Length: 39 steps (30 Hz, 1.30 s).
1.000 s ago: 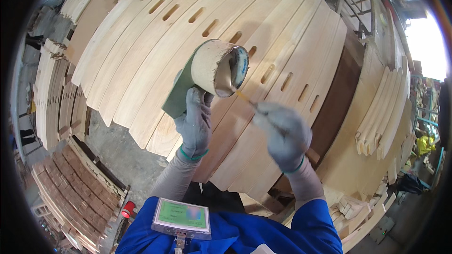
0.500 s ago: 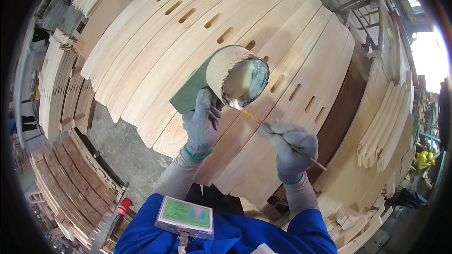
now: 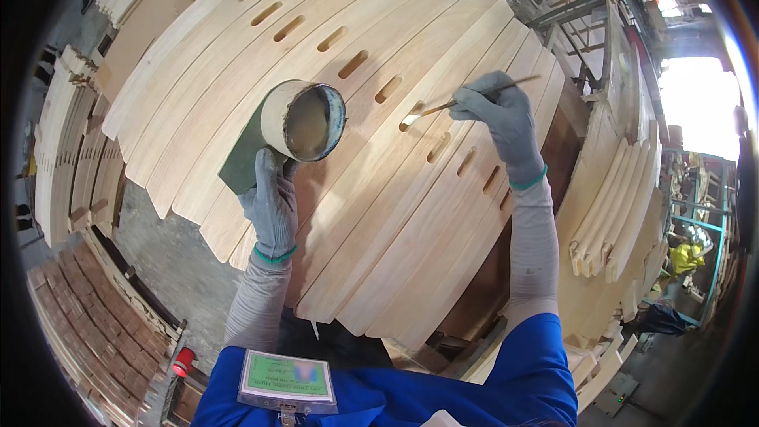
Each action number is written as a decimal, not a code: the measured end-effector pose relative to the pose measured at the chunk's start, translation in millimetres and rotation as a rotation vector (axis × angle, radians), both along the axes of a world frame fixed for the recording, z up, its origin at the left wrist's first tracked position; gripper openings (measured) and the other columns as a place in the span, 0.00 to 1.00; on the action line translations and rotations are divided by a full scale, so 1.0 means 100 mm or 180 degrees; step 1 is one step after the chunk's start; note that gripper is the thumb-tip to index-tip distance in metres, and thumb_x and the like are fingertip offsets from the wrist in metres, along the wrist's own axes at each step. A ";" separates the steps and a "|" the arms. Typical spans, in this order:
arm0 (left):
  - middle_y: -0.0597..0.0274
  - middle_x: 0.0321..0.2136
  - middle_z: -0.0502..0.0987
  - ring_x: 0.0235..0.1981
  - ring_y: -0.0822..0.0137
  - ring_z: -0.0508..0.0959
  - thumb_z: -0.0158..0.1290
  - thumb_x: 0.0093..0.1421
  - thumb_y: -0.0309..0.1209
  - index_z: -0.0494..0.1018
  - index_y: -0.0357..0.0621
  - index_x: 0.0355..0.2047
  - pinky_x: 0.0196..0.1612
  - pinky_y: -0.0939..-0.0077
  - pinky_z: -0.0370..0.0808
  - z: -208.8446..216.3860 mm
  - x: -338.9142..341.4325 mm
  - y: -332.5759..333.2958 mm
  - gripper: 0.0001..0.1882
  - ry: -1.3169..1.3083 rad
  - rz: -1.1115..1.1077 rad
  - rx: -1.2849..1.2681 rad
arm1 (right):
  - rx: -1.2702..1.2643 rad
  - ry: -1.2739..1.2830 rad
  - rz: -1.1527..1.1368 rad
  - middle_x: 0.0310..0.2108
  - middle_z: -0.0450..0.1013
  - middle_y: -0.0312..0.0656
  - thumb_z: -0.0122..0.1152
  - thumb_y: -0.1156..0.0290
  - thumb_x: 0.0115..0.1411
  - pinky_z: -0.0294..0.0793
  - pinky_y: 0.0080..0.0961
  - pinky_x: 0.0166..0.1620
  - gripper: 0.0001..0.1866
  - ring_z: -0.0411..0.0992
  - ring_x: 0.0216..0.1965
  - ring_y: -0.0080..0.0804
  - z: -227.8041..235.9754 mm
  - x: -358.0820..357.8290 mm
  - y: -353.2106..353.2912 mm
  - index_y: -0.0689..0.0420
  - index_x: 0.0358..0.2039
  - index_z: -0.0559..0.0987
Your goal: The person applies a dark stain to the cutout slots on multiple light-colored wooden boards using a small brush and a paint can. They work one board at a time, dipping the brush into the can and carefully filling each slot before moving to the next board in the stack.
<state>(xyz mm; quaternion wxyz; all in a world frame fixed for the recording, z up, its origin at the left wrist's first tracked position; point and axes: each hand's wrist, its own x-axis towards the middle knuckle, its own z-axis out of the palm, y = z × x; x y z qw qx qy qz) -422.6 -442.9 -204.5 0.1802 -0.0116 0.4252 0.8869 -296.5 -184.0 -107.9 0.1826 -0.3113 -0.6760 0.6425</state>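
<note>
Leftward juts brush [image 3: 436,108] pinched in right hand [image 3: 502,119], tip [image 3: 409,119] apparently in slot [image 3: 417,108]; left hand [image 3: 271,202] grips pot handle [image 3: 243,156].

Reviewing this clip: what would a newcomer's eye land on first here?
First, the pale slotted boards filling the middle. Above them, the gloved left hand holds an open cup left of centre; right of centre, the gloved right hand holds a thin brush, its white tip at one slot.

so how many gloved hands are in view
2: the left hand, at lower left of the boards' middle, holding the cup, and the right hand, farther right, holding a thin brush. Any in the distant background are too small to tell.
</note>
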 end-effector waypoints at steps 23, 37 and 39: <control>0.63 0.40 0.72 0.39 0.74 0.74 0.47 0.62 0.27 0.66 0.42 0.45 0.44 0.70 0.77 -0.09 -0.01 -0.08 0.11 -0.0001 -0.0041 -0.0128 | 0.1889 -0.0319 0.1092 0.21 0.70 0.37 0.60 0.72 0.53 0.65 0.18 0.28 0.06 0.66 0.23 0.21 -0.07 -0.11 -0.10 0.61 0.28 0.75; 0.66 0.29 0.69 0.26 0.81 0.69 0.47 0.63 0.29 0.68 0.40 0.38 0.44 0.72 0.77 0.01 0.03 0.04 0.07 0.0016 0.0055 -0.0289 | 0.0753 -0.0028 0.0074 0.27 0.74 0.40 0.61 0.75 0.51 0.72 0.16 0.34 0.09 0.73 0.28 0.23 -0.07 -0.06 0.12 0.66 0.31 0.77; 0.64 0.33 0.69 0.30 0.78 0.71 0.46 0.63 0.29 0.68 0.38 0.40 0.45 0.71 0.77 0.02 0.02 0.01 0.08 -0.0034 -0.0197 -0.0261 | 0.0629 0.0343 -0.0099 0.27 0.74 0.40 0.60 0.77 0.51 0.73 0.18 0.35 0.08 0.73 0.29 0.23 0.03 0.02 0.04 0.67 0.33 0.76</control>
